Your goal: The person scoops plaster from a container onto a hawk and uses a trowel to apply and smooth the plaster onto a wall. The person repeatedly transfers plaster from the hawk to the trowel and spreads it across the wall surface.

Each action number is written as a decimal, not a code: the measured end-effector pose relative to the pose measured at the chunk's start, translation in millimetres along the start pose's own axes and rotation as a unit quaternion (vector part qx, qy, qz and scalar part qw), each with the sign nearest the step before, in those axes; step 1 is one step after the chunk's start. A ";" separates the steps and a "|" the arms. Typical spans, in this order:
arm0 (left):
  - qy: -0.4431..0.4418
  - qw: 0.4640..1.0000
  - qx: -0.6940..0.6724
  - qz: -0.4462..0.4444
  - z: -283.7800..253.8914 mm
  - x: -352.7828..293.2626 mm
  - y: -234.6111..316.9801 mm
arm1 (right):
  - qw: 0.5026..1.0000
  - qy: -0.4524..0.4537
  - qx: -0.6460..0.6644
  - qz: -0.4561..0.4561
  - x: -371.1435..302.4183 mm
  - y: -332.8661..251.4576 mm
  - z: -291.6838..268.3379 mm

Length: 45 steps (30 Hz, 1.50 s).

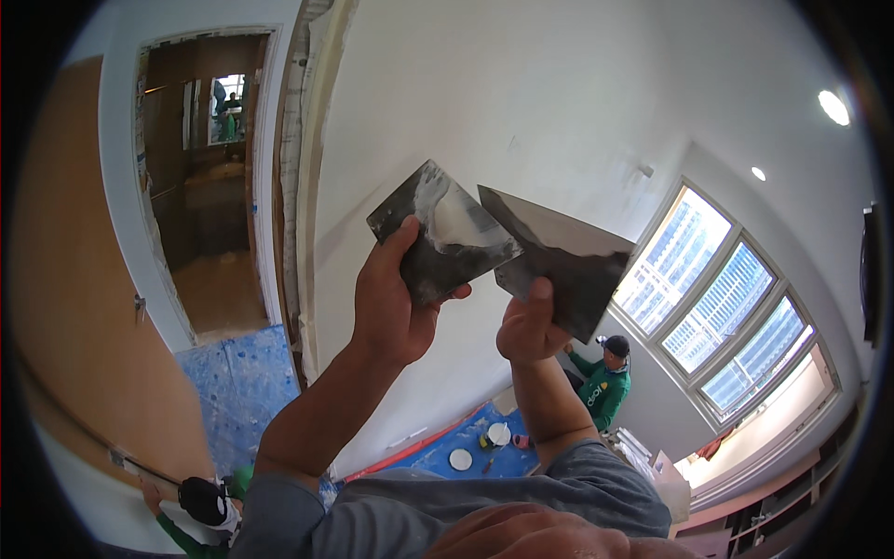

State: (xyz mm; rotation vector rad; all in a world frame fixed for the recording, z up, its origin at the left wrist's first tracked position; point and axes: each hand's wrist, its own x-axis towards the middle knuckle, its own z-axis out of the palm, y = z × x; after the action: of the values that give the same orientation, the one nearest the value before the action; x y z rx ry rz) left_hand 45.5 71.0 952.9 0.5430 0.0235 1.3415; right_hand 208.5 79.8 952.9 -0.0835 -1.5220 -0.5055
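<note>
My left hand (391, 303) is closed on a flat, square putty scraper (452, 219), with the thumb pressed along its dark face. Pale, wet-looking filler covers part of that blade. A second putty scraper (563, 238) is gripped in my right hand (535, 321), its thumb lying on the lower dark part. Light filler spreads over this blade's upper half. Both blades are raised in front of a white wall (410, 102). Their near corners meet or overlap; whether they touch, I cannot tell. My fingers behind the blades are mostly hidden.
Blue plastic sheeting (242, 391) covers the floor. Tubs (498, 434) stand on it below my right arm. One person in green (605, 382) is near the windows (717, 298); another (205, 503) is at lower left by a wooden door (102, 279). A doorway (209, 196) stands at left.
</note>
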 end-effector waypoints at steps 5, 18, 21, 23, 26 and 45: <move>-0.042 0.997 0.054 -0.022 -31.2 -3.0 9.7 | 0.952 -0.292 -0.074 0.056 11.8 10.3 -14.9; -0.137 0.967 0.211 -0.048 -19.0 5.0 31.5 | 0.830 -0.538 -0.111 -0.097 126.1 16.9 -50.5; -0.124 0.968 0.214 -0.044 -17.7 8.8 31.2 | 0.785 -0.601 -0.131 -0.072 129.9 17.3 -58.5; -0.111 0.970 0.213 -0.043 -19.7 10.0 32.9 | 0.789 -0.593 -0.141 -0.077 136.8 21.4 -63.5; -0.127 0.968 0.212 -0.049 -20.9 13.9 31.2 | 0.820 -0.548 -0.137 -0.091 135.7 20.6 -55.8; -0.071 0.840 0.322 0.431 -144.9 37.4 73.0 | 0.905 -0.172 -0.389 -0.033 386.1 196.3 9.9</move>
State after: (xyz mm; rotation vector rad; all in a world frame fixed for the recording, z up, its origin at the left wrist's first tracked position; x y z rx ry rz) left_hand -58.5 166.6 864.8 1.3317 0.1236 2.1844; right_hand 258.6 157.2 1376.2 -0.7785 -1.5779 -1.1813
